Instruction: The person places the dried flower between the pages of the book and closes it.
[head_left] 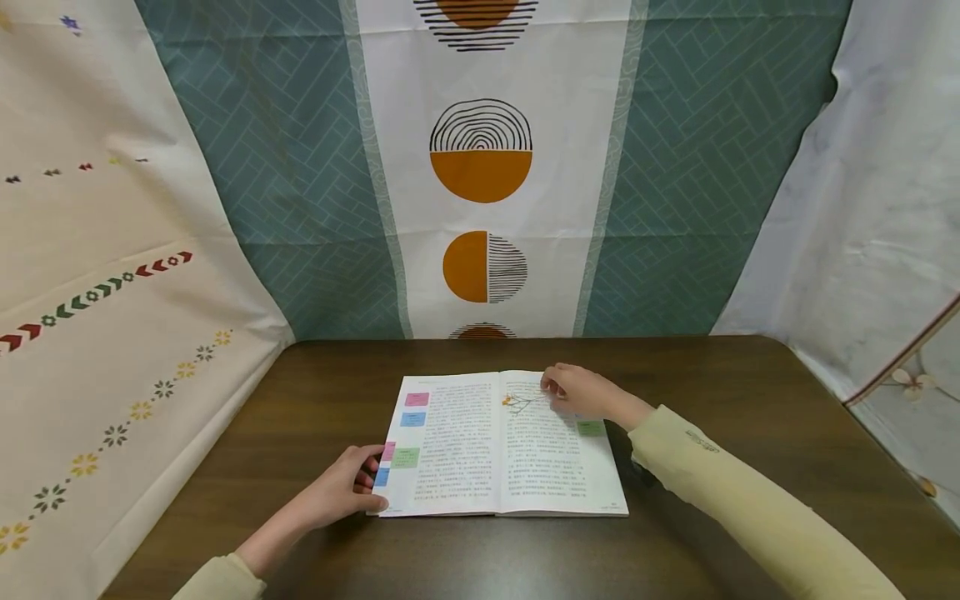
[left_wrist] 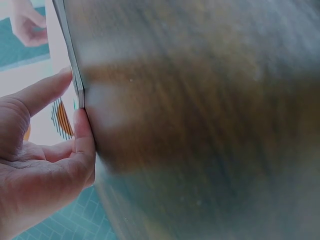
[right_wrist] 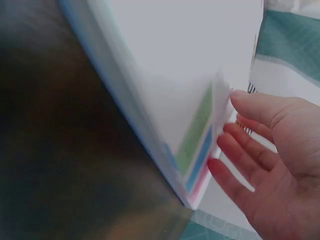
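An open book (head_left: 465,492) lies flat on the table, with printed text on both pages. At its lower left corner, my left hand (head_left: 341,490) grips the edge, thumb by the bottom corner and curled fingers along the side. The left wrist view shows that thumb and a fingertip against the book's edge (left_wrist: 75,82). Over the upper right page, my right hand (head_left: 581,392) pinches the stem end of a thin sprig with an orange flower (head_left: 508,402). The right wrist view shows the right hand (right_wrist: 270,155) above coloured sticky notes; the sprig is indistinct there.
Pink (head_left: 417,400), blue (head_left: 412,419) and green (head_left: 406,457) sticky notes mark the left page; another green note (head_left: 590,428) sits on the right page. Brown tabletop (head_left: 697,400) surrounds the book. A patterned curtain (head_left: 483,250) hangs behind the table.
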